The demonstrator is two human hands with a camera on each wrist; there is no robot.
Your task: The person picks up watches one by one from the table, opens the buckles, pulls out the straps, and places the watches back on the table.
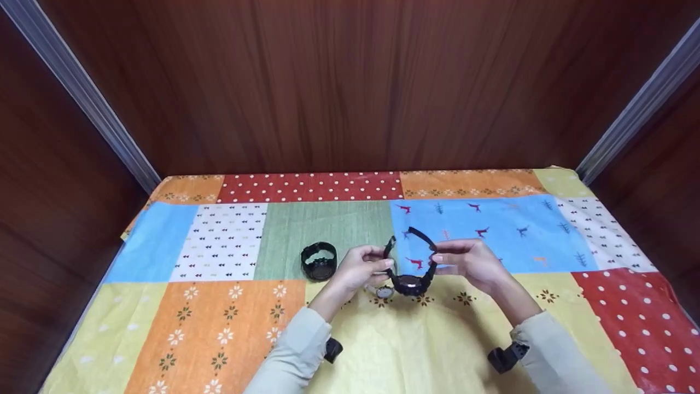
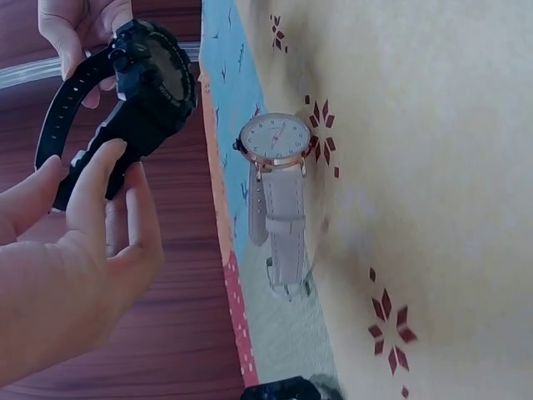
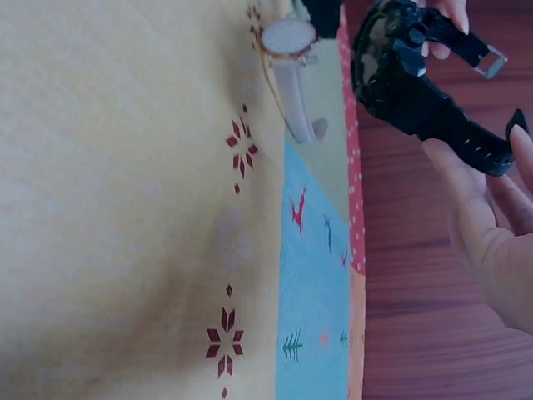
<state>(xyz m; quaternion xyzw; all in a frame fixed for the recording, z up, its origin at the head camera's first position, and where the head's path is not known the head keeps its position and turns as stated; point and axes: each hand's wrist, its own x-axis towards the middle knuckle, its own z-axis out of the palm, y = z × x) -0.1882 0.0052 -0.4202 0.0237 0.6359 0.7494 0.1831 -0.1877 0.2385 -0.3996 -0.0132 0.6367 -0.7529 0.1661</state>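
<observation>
Three watches are in view: two black and one pale-strapped. The held black watch (image 1: 410, 285) is raised above the patchwork cloth (image 1: 394, 355), case low and strap unfastened, its two halves spread upward in a V. Two hands share it and stand apart, one to each half: the left hand (image 1: 358, 268) pinches the half ending in one metal buckle (image 3: 495, 63), and the right hand (image 1: 473, 262) pinches the half with the punched holes.

As for writing, small marks run round the held watch's bezel, but the view is too soft to make out any letters or a maker's name. The pale-strapped watch (image 2: 287, 196) has one white dial ringed with markers, likewise too small to read, in one rose-gold-coloured case. It lies on the cloth near the left hand, dial on the yellow patch and strap reaching toward the green.

The second black watch (image 1: 320, 269) rests on the green patch, to the left of the left hand, its strap looped round.

Two pale sleeves (image 1: 295, 345) show, each with one black device (image 1: 507, 357) at the wrist. Beyond the cloth stands a wood-grained panel (image 1: 328, 82).
</observation>
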